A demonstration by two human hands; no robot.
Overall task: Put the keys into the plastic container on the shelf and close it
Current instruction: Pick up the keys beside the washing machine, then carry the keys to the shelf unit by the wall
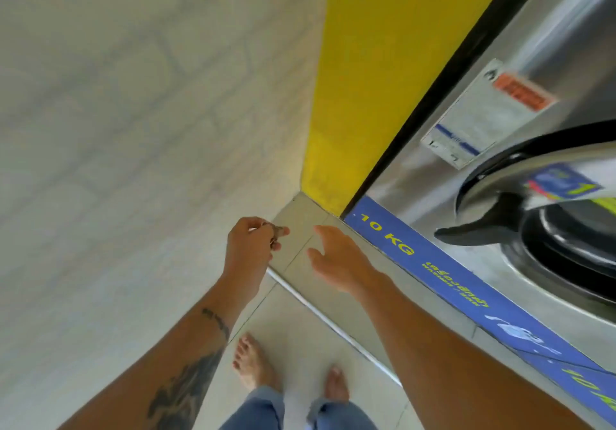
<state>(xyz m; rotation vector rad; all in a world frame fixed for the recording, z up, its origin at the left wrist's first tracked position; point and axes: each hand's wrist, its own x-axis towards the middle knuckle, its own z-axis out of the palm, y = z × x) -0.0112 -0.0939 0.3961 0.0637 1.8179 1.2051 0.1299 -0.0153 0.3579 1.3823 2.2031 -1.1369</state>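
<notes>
My left hand [248,241] is closed around a small bunch of metal keys [277,233], whose tips stick out past my fingers. It hangs over the tiled floor near the corner of the room. My right hand [336,258] is stretched out beside it, fingers spread and holding nothing, a short gap to the right of the keys. No plastic container or shelf shows in this view.
A steel washing machine [520,149] with a round door [566,229] and a blue "10 KG" strip [443,273] fills the right side. A yellow wall panel [373,73] meets a pale brick-patterned wall [133,113] at the corner. My bare feet [256,363] stand on light floor tiles.
</notes>
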